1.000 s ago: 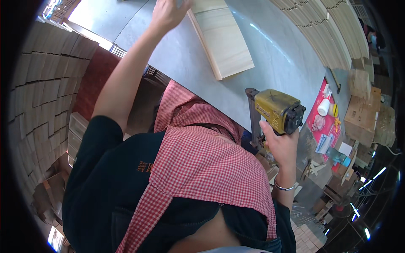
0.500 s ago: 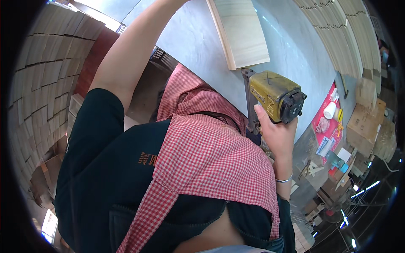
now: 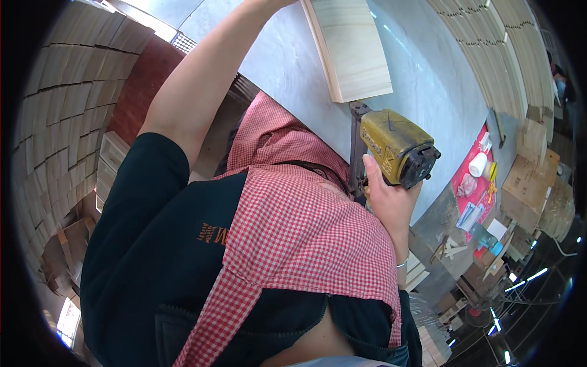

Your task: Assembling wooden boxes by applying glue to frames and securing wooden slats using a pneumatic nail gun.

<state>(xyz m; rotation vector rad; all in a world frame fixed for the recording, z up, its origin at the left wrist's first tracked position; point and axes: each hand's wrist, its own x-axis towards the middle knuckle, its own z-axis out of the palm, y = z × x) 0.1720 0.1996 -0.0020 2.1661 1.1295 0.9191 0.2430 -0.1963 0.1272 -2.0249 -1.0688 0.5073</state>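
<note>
My right hand [image 3: 392, 199] is wrapped round the handle of a yellow and black nail gun [image 3: 394, 144], thumb up along its side. The gun's dark nose meets the near end of a pale wooden piece [image 3: 354, 52], which has a thin upright board along its left edge. This piece lies on a grey-white marbled tabletop [image 3: 428, 73]. My left arm reaches to the top edge of the view, beside the far part of the wood. Most of my left hand [image 3: 282, 2] is cut off there, its fingers hidden.
Stacked boards [image 3: 483, 55] line the table's right side. Beyond the right edge, a pink sheet [image 3: 468, 183] carries a white roll and small items, near a cardboard box [image 3: 529, 186]. Tall wood stacks [image 3: 67, 104] rise at left, next to a dark red panel [image 3: 143, 82].
The nail gun and my right hand have shifted slightly left and toward me. My left arm has moved a little right. The wooden piece has hardly moved.
</note>
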